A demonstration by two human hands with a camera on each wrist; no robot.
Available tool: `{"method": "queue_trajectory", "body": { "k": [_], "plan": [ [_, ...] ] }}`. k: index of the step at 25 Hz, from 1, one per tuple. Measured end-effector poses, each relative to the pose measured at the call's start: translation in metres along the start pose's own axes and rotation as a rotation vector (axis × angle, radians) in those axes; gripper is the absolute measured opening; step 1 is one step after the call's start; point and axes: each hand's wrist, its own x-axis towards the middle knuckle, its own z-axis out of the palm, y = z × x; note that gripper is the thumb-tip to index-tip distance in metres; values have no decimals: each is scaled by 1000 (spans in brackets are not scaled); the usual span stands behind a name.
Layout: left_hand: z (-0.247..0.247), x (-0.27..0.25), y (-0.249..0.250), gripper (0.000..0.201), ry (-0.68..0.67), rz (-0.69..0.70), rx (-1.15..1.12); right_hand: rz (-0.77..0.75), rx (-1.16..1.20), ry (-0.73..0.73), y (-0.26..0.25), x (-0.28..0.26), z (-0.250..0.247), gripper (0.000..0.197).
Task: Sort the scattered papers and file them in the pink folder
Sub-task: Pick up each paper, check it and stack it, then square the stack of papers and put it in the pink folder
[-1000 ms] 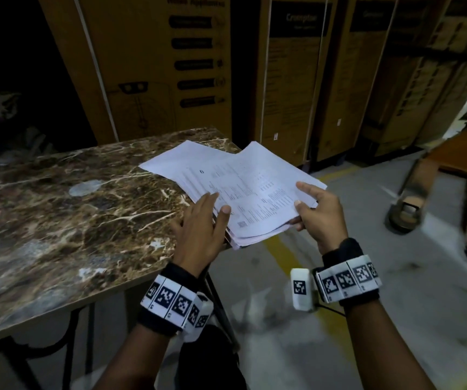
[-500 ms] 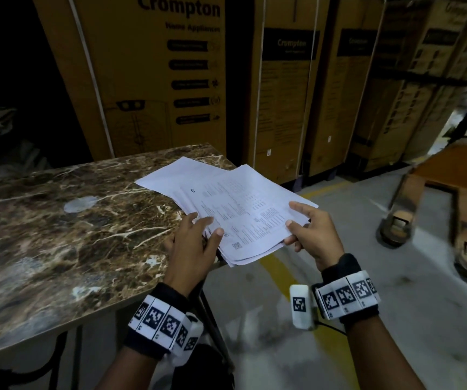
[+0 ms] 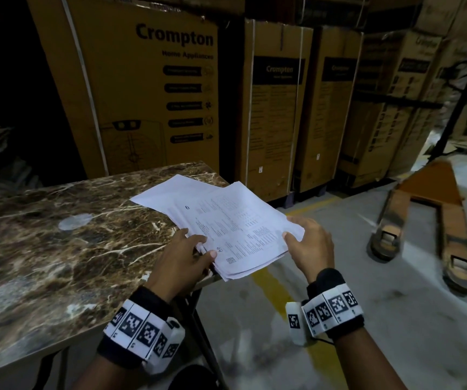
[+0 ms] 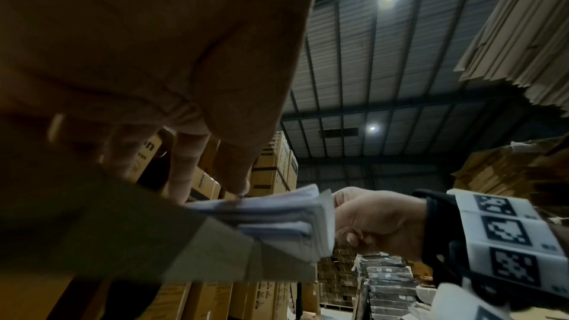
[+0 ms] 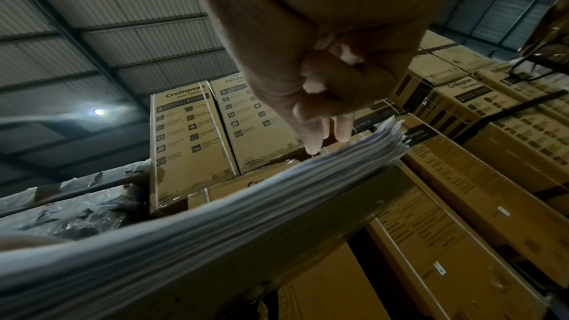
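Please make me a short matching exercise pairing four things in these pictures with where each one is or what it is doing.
Things:
1. stack of papers
2. left hand
3. pallet jack
4. cardboard boxes

Places or states:
A. standing behind the marble table
B. holding the stack's near left edge
C. on the floor at right
D. held over the table's corner

Pairs: 1-D, 2-B, 3-C, 4-A

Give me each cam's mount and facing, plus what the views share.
Head: worn on the head, looks forward and down at the table, papers and boxes; shows left hand, right hand, both wristbands.
Left wrist: under the left hand, looks up at its fingers and the roof; right hand visible.
Right wrist: under the right hand, looks up past its fingers.
Shared: all show papers and boxes.
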Motion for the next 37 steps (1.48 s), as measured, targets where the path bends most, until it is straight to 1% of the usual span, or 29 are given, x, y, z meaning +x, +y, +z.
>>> {"method": "queue_trajectory", "body": {
  "k": [2,3,7,9,11,13,15,17,19,21,23,25,26,28,30,32,37],
  "plan": [
    [-13,5,-4,42,3,64,12,-22,-4,-35,-9,0,1,34],
    [-20,8,-6,41,-7,64,11,-39,9,-69,-15,1,3,33],
    [-56,26,-18,52,-87,-7,20,-101,168,-268,-48,15,9,30],
    [-76,33,-21,55,-98,-32,16,-145,164,-349,-66,27,9,29],
    [-96,39,-24,58,-102,-61,9,-174,114,-473,-85,41,13,30],
    [-116,45,-25,60,-109,-95,48,-180,111,-605,-104,53,22,35],
    [-130,59,-31,62,-99,-124,102,-174,130,-664,-122,64,33,38],
    [-139,80,-41,64,-77,-142,174,-204,95,-685,-137,75,45,40],
    [-139,102,-53,64,-102,-156,276,-265,-9,-717,-151,85,59,45],
    [-130,121,-65,66,-218,-165,361,-356,-233,-762,-164,93,75,53],
    [-115,138,-79,71,-356,-182,409,-438,-515,-844,-171,96,93,64],
    [-102,155,-94,74,-407,-191,437,-460,-699,-926,-172,93,109,75],
    [-98,161,-101,74,-395,-208,436,-452,-747,-965,-170,90,115,80],
    [-92,171,-115,73,-327,-247,420,-460,-806,-1023,-164,85,124,85],
    [-88,178,-128,75,-246,-287,410,-460,-823,-1055,-159,82,129,85],
    [-86,188,-140,81,-179,-320,379,-423,-812,-1085,-158,82,129,88],
    [-80,205,-153,92,-167,-392,318,-421,-858,-1096,-158,81,131,90]
  ]
}}
